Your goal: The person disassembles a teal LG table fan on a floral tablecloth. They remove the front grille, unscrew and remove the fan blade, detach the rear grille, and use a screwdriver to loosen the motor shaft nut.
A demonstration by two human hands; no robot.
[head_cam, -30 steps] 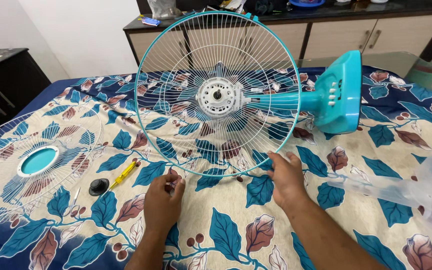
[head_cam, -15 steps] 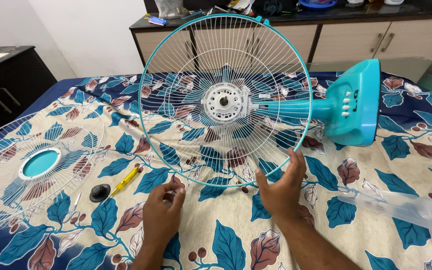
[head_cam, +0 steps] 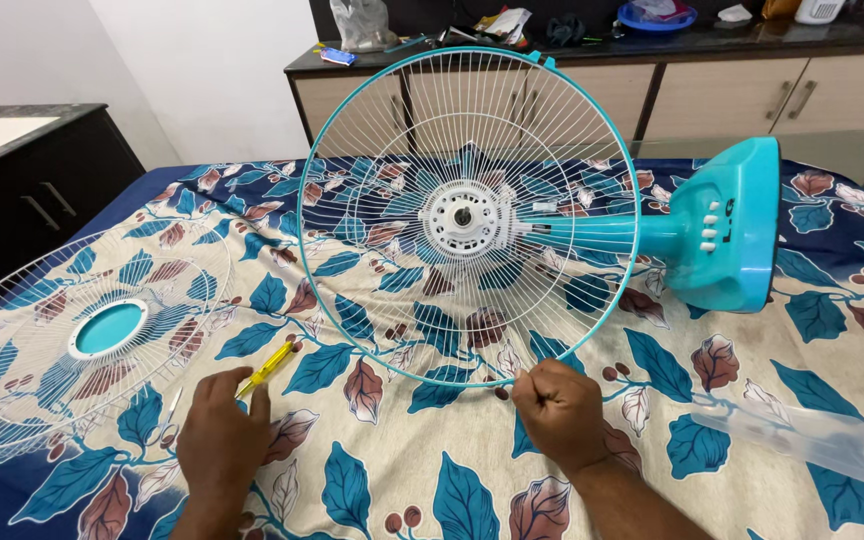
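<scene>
The right hand (head_cam: 559, 412) is clenched around the lower rim of the round teal-edged rear fan guard (head_cam: 469, 215), which stands upright on the bed (head_cam: 432, 440) with its white motor hub at the centre; the fan's teal stem and base (head_cam: 727, 225) lie on their side just to the right of it. The left hand (head_cam: 220, 435) rests palm-down with loose fingers over the yellow screwdriver (head_cam: 267, 365); whether it grips the tool cannot be told. The front guard (head_cam: 82, 335) with its teal centre disc lies flat near the bed's left edge, well apart from the upright guard, leaving bare leaf-patterned bedspread between the two hands. A clear fan blade (head_cam: 817, 435) lies at the right edge. Beyond the bed, a dark-topped table (head_cam: 592, 45) carries a small blue flat packet, papers and a blue bowl.
</scene>
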